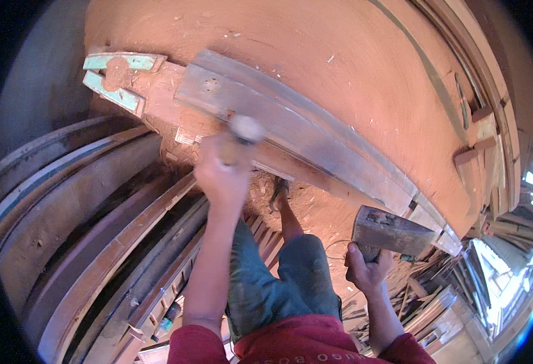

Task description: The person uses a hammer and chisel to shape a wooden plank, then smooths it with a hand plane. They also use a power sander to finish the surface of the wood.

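Over the near long edge of the grey timber (pixel 260 104), toward its left end, we find the left hand (pixel 219 168), its grip closed around a blurred tool (pixel 246 128) with a pale rounded end. Whether that tool touches the timber, we cannot tell. The timber lies along the dusty floor (pixel 303 57). Off its near edge, toward the right end, the right hand (pixel 369 268) is wrapped around the haft of a heavy hammer (pixel 394 232), close under the head.

We judge the risks as follows:

1. Off-centre blow: the left knuckles sit close to the pale end, so a badly aimed hammer could strike them.
2. Slip: loose dust could let the blurred tool skid off the near edge, toward the foot (pixel 278 193) beside it.
3. Drop: a weakened hold on the heavy head could send the hammer down near the legs.
4. Shift: an uneven bed under the timber could let it rock.

Containers: among the stacked planks (pixel 105 246), at their lower right end, we note one bottle-like object (pixel 167 321); its contents cannot be made out.
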{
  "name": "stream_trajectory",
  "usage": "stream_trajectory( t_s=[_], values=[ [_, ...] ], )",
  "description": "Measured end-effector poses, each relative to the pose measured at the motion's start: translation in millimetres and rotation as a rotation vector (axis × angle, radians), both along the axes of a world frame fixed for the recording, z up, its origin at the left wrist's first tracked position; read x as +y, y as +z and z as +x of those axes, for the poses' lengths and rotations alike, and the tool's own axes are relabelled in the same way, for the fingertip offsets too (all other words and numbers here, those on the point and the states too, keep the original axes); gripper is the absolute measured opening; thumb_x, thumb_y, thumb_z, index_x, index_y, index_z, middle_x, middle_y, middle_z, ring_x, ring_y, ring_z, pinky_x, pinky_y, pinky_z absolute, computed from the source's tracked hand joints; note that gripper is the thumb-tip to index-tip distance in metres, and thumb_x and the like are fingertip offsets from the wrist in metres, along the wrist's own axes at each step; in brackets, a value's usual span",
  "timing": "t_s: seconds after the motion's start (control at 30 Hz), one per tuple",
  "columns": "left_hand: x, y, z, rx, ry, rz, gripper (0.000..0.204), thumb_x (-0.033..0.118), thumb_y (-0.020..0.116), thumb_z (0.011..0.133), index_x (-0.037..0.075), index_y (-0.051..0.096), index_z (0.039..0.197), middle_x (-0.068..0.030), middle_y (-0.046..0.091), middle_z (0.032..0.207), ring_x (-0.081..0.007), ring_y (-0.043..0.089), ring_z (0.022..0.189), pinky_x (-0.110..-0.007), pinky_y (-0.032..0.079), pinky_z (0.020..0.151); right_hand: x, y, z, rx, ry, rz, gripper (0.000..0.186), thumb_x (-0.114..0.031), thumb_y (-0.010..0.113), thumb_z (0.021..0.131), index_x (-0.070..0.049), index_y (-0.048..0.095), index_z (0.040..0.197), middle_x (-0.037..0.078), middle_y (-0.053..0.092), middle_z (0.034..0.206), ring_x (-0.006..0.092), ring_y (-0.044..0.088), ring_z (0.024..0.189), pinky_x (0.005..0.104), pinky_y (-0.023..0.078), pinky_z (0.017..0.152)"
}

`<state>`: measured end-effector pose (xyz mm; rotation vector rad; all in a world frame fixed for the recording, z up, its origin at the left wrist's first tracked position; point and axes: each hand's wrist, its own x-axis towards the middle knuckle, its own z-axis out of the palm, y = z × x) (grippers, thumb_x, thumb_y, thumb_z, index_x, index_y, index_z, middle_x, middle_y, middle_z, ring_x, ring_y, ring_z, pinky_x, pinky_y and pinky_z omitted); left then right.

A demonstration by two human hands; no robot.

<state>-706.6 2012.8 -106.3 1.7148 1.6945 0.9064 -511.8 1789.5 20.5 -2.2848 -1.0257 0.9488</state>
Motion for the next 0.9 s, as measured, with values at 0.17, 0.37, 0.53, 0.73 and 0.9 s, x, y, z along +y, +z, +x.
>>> stream_trajectory(
  t_s=[0.17, 0.37, 0.53, 0.73, 0.9],
  values=[
    [7, -25, -34, -0.151, 0.114, -0.145, 0.028, 0.019, 0.078, 0.083, -0.003, 0.066, 0.093, -0.0091, 0.068, 0.085, -0.0169, 0.06, 0.077, -0.034, 0.05, 0.076, -10, 4, 4, 0.131, -0.019, -0.238, 0.025, -0.023, 0.071, 0.089, 0.0, 0.062, 0.096, 0.009, 0.064, 0.071, 0.0184, 0.061, 0.058, 0.0318, 0.049, 0.053],
    [-65, -6, -38, 0.245, -0.479, -0.583, 0.035, 0.025, 0.077, 0.079, -0.004, 0.064, 0.094, -0.0209, 0.068, 0.082, -0.0303, 0.067, 0.075, -0.042, 0.051, 0.072, -89, -11, -10, 0.477, -0.283, -0.336, 0.04, -0.027, 0.068, 0.092, -0.001, 0.052, 0.116, 0.008, 0.062, 0.07, 0.0174, 0.061, 0.059, 0.0314, 0.048, 0.052],
    [-153, 20, -35, 0.521, -0.859, -0.778, 0.033, 0.028, 0.078, 0.071, 0.005, 0.062, 0.088, -0.0229, 0.066, 0.079, -0.044, 0.065, 0.081, -0.05, 0.051, 0.07, -149, -21, -22, 0.836, -0.655, -0.223, 0.031, -0.024, 0.065, 0.095, -0.003, 0.049, 0.113, 0.002, 0.055, 0.066, 0.0105, 0.054, 0.049, 0.0284, 0.045, 0.044],
    [-245, 44, 76, 0.446, -1.18, -0.384, 0.03, 0.021, 0.08, 0.063, 0.013, 0.058, 0.081, -0.01, 0.064, 0.075, -0.031, 0.067, 0.074, -0.042, 0.053, 0.064, -243, -51, 53, 0.853, -0.755, -0.162, 0.031, -0.023, 0.066, 0.094, -0.003, 0.05, 0.112, 0.001, 0.055, 0.066, 0.0099, 0.053, 0.049, 0.0269, 0.044, 0.044],
    [-298, 46, 218, 0.013, -1.218, -0.016, 0.028, 0.024, 0.08, 0.065, 0.012, 0.06, 0.081, -0.0066, 0.062, 0.071, -0.0264, 0.065, 0.065, -0.039, 0.051, 0.058, -310, -47, 138, 0.606, -0.79, -0.205, 0.027, -0.02, 0.067, 0.092, -0.002, 0.054, 0.106, 0.002, 0.057, 0.068, 0.0101, 0.053, 0.05, 0.0267, 0.043, 0.044]
  ],
)
